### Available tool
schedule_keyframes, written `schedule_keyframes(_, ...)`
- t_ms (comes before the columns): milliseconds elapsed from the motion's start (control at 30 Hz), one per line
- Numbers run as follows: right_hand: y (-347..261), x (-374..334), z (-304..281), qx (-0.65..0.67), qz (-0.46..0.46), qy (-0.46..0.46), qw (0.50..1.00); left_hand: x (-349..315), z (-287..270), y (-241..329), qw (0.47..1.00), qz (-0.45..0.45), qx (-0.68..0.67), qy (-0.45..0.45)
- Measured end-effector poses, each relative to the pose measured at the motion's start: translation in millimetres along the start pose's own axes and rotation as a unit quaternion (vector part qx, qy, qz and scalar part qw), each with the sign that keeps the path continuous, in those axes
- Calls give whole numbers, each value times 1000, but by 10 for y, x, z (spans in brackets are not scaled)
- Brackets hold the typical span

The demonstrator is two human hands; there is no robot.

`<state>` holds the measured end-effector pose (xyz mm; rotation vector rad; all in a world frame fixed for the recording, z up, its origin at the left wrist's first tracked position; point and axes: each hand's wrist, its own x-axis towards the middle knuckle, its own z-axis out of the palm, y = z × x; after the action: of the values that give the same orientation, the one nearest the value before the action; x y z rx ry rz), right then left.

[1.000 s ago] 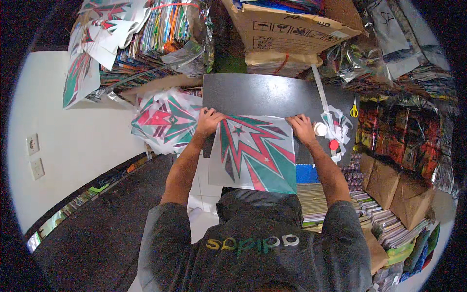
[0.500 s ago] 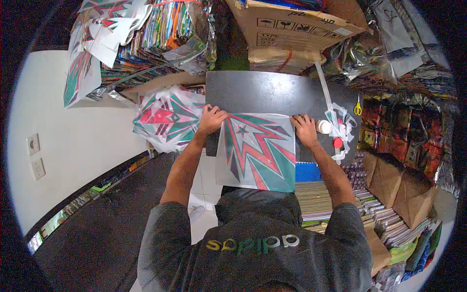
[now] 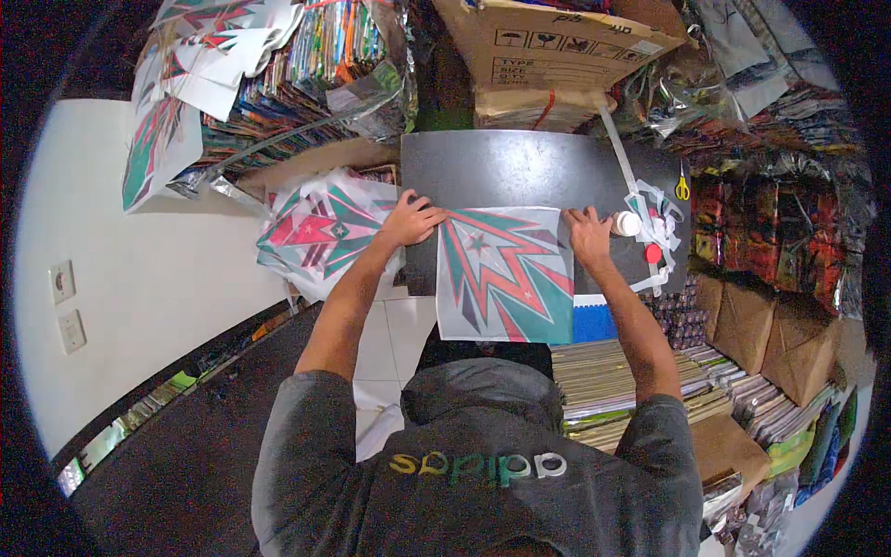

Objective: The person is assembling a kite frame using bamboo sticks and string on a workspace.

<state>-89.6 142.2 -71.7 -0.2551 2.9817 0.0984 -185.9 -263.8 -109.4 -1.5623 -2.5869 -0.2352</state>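
A thin printed sheet [image 3: 508, 278] with green, red and purple star-like shapes lies partly on the dark table and hangs over its near edge toward my lap. My left hand [image 3: 413, 223] is closed on its upper left corner, fingers pressed together. At the upper right corner my right hand [image 3: 589, 238] has curled fingers gripping the edge. Just right of that hand stands a small white jar [image 3: 626, 224]. Left of my left hand, a loose pile of similar printed sheets [image 3: 325, 232] overhangs the table's side.
On the right of the dark table [image 3: 501, 167] lie white paper scraps [image 3: 655, 218], a red lid [image 3: 652, 252] and yellow scissors [image 3: 683, 186]. A cardboard box [image 3: 566, 56] stands behind. Stacked packets [image 3: 288, 102] fill the back left; bundles of sheets [image 3: 603, 381] sit at the near right.
The view has shifted slightly. The sheet sits a little farther onto the table, both hands still at its upper corners.
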Motion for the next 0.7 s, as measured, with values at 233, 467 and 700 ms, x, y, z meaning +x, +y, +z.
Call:
schedule_keyframes(233, -91, 3, 66, -23, 32, -38, 998, -90, -63, 292, 993, -94, 43, -52)
schedule_keyframes(467, -185, 8, 56, 8, 66, -75, 995, 182, -22, 936, 956, -273, 51, -90)
schedule_keyframes(700, -279, -41, 78, 17, 89, -34, 995, 498, -17, 1429, 881, -438, 20, -179)
